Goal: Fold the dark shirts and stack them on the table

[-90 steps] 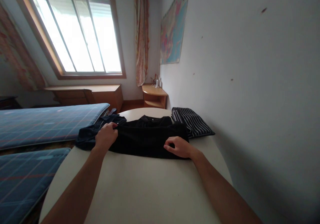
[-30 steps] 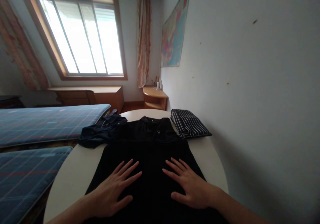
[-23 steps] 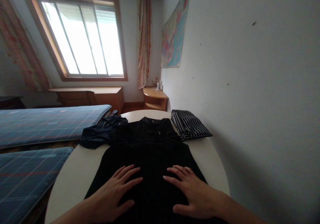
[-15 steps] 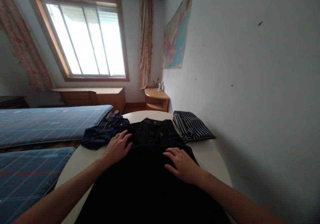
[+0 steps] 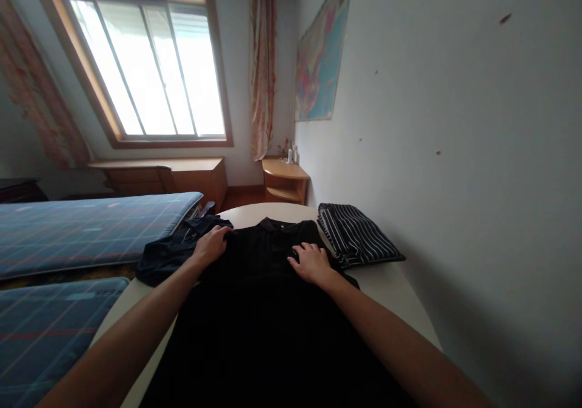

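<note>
A black collared shirt (image 5: 264, 323) lies spread out, its collar toward the far edge of a pale round table (image 5: 248, 214). My left hand (image 5: 211, 245) is at the shirt's left shoulder, its fingers bent together on the cloth edge. On the right side of the chest rests my right hand (image 5: 311, 262), palm down with fingers a little apart, by a small light logo. Dark navy clothing (image 5: 163, 256) sits bunched beside my left hand. To the right of the collar is a folded black-and-white striped garment (image 5: 359, 235).
Blue plaid mattresses (image 5: 100, 226) lie left of the table. A white wall (image 5: 477, 214) runs close along the right side. Beyond the table stand a wooden corner shelf (image 5: 286, 168) and a long wooden desk (image 5: 200, 165) under the window.
Both hands have moved forward over the shirt toward its collar. My left hand's fingers, spread before, have drawn in at the shoulder. The view has shifted slightly.
</note>
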Demonstrator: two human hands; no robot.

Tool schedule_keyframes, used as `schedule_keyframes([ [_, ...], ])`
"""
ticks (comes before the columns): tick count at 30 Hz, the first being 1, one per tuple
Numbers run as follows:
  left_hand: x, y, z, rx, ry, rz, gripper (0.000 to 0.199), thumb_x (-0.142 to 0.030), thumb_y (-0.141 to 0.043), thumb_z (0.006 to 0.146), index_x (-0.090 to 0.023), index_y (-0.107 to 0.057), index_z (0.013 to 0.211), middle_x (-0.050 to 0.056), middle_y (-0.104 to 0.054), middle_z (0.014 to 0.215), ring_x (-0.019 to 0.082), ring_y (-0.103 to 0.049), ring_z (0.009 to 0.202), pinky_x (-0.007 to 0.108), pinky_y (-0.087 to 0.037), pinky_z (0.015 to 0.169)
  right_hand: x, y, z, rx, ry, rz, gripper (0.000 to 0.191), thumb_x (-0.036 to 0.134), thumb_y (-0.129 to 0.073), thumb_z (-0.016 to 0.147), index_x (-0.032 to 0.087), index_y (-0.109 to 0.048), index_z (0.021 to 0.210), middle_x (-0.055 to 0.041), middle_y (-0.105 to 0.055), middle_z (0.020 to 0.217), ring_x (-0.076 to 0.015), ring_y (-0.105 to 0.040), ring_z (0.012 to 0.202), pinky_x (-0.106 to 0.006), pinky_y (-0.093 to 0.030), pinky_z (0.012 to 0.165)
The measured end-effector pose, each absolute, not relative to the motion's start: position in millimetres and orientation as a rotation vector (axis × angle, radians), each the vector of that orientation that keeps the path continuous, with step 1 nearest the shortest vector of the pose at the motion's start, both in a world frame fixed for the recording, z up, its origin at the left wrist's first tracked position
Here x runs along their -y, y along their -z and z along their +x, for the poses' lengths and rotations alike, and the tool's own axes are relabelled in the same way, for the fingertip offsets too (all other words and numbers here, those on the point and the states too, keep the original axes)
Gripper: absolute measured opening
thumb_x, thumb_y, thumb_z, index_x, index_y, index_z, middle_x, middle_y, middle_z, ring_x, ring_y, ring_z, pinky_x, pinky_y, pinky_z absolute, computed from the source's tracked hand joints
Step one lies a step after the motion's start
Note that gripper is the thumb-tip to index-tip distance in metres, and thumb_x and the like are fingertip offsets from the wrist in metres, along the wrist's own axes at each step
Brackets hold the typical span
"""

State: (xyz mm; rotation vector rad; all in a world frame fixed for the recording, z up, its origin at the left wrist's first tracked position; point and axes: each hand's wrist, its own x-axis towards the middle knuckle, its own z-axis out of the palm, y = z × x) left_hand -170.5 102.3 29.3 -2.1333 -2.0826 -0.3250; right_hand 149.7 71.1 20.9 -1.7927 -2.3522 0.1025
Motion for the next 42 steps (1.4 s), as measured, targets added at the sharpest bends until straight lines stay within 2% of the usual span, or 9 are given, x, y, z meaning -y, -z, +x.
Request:
schedule_keyframes([
  [4,-111,-50,-181,2.118,0.459,-2.051,0.043,-0.022,-0.043,0.091,-0.029,-0.057,0.131,0.008,-0.059,0.125,0.025,-0.066,0.100,0.035,-0.050,0.085,-84,-16,138,2.365,-0.141,-1.870,0.056,0.052,-0.045,0.095,0.018,-0.054,0.139,-0.0186,-0.053,0.141,-0.0372,-0.046,0.128,-0.055,-0.033,0.103],
  [8,-113,-70,-198,2.252,0.566,-1.792,0.043,-0.018,-0.041,0.091,-0.023,-0.058,0.131,0.014,-0.059,0.119,0.029,-0.065,0.100,0.040,-0.050,0.086,-111,-9,130,2.332,-0.210,-1.869,0.055,0.047,-0.044,0.096,0.015,-0.052,0.140,-0.0175,-0.043,0.151,-0.0357,-0.033,0.141,-0.051,-0.030,0.108],
  [12,-103,-66,-191,2.179,0.539,-1.611,0.054,-0.016,-0.050,0.086,-0.016,-0.048,0.140,0.021,-0.044,0.143,0.039,-0.048,0.127,0.050,-0.044,0.098,-127,1,122,2.238,-0.105,-1.736,0.049,0.040,-0.042,0.098,0.014,-0.054,0.138,-0.0130,-0.029,0.160,-0.0313,-0.017,0.148,-0.047,-0.021,0.116],
  [15,-92,-48,-161,1.990,0.540,-1.779,0.058,-0.019,-0.054,0.084,-0.012,-0.046,0.141,0.021,-0.030,0.155,0.037,-0.029,0.142,0.050,-0.032,0.112,-123,5,120,2.196,0.065,-1.543,0.040,0.036,-0.041,0.098,0.019,-0.061,0.129,-0.0090,-0.040,0.155,-0.0267,-0.024,0.146,-0.047,-0.013,0.119],
  [21,-61,6,-85,1.840,0.556,-2.229,0.055,-0.034,-0.053,0.090,-0.018,-0.048,0.142,0.015,-0.038,0.154,0.032,-0.033,0.143,0.045,-0.031,0.115,-97,5,129,2.263,-0.011,-1.336,0.039,0.036,-0.037,0.102,0.020,-0.071,0.112,-0.0080,-0.061,0.135,-0.0201,-0.047,0.130,-0.036,-0.025,0.115],
  [27,-32,29,-68,1.933,0.669,-2.204,0.051,-0.040,-0.045,0.096,-0.019,-0.050,0.143,0.014,-0.034,0.158,0.032,-0.027,0.146,0.051,-0.025,0.118,-73,8,138,2.244,-0.038,-1.471,0.041,0.043,-0.042,0.098,0.021,-0.068,0.122,-0.0079,-0.054,0.144,-0.0242,-0.030,0.144,-0.045,-0.009,0.121],
  [33,-2,34,-73,2.088,0.484,-2.185,0.061,-0.048,-0.044,0.096,-0.025,-0.038,0.151,0.013,-0.024,0.162,0.040,-0.018,0.148,0.065,-0.023,0.111,-55,16,140,2.260,-0.103,-1.542,0.052,0.050,-0.044,0.096,0.022,-0.057,0.138,-0.0094,-0.047,0.150,-0.0278,-0.025,0.147,-0.050,-0.005,0.120],
  [38,1,26,-69,2.146,0.289,-2.205,0.059,-0.051,-0.045,0.094,-0.026,-0.046,0.147,0.016,-0.035,0.157,0.047,-0.027,0.143,0.068,-0.024,0.108,-50,19,139,2.197,-0.053,-1.643,0.053,0.050,-0.046,0.094,0.025,-0.056,0.139,-0.0078,-0.041,0.155,-0.0317,-0.016,0.149,-0.053,-0.004,0.119],
  [42,-17,8,-62,2.084,0.274,-2.207,0.055,-0.049,-0.048,0.092,-0.018,-0.056,0.137,0.018,-0.047,0.148,0.041,-0.036,0.140,0.056,-0.027,0.112,-50,17,137,2.080,0.052,-1.739,0.049,0.045,-0.051,0.091,0.022,-0.062,0.133,-0.0087,-0.032,0.160,-0.0359,-0.012,0.149,-0.052,-0.010,0.118],
])
